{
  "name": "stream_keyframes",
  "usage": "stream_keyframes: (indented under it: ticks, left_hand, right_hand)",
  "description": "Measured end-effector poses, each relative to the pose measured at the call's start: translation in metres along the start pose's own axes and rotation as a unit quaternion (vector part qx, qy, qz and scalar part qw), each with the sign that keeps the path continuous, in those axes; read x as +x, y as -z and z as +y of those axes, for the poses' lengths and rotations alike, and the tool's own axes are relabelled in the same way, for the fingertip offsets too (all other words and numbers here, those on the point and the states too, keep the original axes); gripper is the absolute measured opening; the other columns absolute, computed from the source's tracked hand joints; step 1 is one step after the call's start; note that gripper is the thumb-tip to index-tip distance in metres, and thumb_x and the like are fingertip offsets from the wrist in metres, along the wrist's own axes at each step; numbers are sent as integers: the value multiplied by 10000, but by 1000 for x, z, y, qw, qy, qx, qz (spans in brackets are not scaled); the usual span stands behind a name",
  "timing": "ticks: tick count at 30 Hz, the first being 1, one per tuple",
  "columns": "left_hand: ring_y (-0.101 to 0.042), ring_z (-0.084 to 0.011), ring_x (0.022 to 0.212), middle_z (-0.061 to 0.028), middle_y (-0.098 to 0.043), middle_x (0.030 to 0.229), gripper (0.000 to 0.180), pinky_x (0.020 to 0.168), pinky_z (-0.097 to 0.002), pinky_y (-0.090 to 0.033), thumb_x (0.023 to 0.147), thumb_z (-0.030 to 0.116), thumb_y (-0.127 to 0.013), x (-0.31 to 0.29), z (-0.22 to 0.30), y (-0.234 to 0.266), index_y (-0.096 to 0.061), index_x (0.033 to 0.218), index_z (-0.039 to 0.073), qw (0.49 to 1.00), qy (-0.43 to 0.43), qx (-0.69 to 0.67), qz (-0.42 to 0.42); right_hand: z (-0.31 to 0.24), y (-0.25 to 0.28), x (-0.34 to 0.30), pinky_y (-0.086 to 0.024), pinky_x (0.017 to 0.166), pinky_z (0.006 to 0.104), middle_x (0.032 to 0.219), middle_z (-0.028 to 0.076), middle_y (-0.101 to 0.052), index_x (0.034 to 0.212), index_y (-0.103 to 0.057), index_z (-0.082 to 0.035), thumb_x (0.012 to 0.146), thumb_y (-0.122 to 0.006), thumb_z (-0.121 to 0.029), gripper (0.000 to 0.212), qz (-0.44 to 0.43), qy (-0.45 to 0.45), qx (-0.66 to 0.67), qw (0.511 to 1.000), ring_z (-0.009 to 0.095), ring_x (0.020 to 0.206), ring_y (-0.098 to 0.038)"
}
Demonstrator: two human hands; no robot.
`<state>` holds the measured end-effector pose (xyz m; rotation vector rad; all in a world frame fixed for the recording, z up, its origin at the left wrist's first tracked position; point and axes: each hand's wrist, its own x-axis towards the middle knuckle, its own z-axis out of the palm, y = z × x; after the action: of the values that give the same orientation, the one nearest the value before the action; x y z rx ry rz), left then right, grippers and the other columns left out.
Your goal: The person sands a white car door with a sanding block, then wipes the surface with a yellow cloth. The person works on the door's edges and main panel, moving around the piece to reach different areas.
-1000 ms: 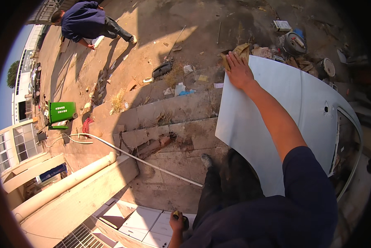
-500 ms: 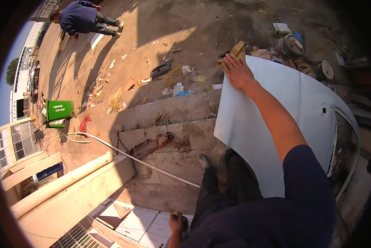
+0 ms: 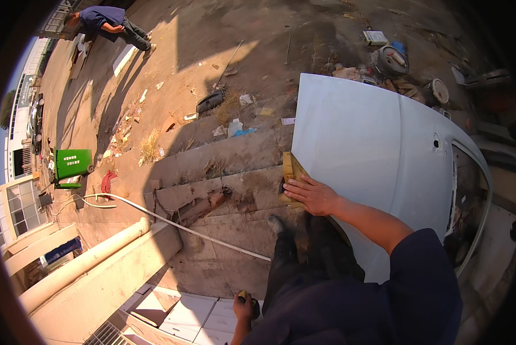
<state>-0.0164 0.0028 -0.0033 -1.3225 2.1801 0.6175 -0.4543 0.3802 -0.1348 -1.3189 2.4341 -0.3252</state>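
My right hand (image 3: 311,195) presses a yellow-brown sheet of sandpaper (image 3: 288,167) at the left edge of a pale grey car door (image 3: 350,132). Part of the sheet sticks out past the edge, with something dark beside it. The door panel has a handle hole and, at the right, a curved window frame. Low in the view my left hand (image 3: 243,309) hangs by my leg, its fingers closed round a small yellow and black object (image 3: 242,296) whose kind I cannot make out.
White cabinets (image 3: 183,313) and a beam with a pipe (image 3: 91,259) lie at the lower left. A pale hose (image 3: 183,220) crosses the paving. A green bin (image 3: 74,163) stands farther left. Litter, a drum (image 3: 391,61) and a bucket (image 3: 438,91) lie beyond the door. Another person (image 3: 105,24) bends over at upper left.
My right hand has slid with the sandpaper from the door's far corner down along its left edge toward me. My left hand has barely moved. The other person has bent forward.
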Motion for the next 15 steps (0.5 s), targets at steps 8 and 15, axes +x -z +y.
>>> stream_keyframes:
  ticks: [8, 15]
  left_hand:
    - [-799, -466, 1169, -270, -832, 1205, 566, 992, -531, -617, 980, 441, -865, 36, 12, 28, -762, 1375, 50, 999, -22, 37, -6]
    - [-800, -465, 1162, -266, -832, 1201, 570, 990, -524, -619, 968, 473, -872, 11, -3, 4, -774, 1374, 85, 1000, 14, 17, 4]
  right_hand:
    - [269, 100, 40, -109, 1457, 518, 1946, 31, -173, 1854, -250, -158, 1227, -412, -429, 702, 149, -514, -28, 844, 248, 1792, -139]
    - [50, 25, -38, -103, 1464, 536, 1939, 79, -186, 1844, -256, -87, 1157, -566, -427, 827, 34, -264, 34, 963, 284, 1794, -131]
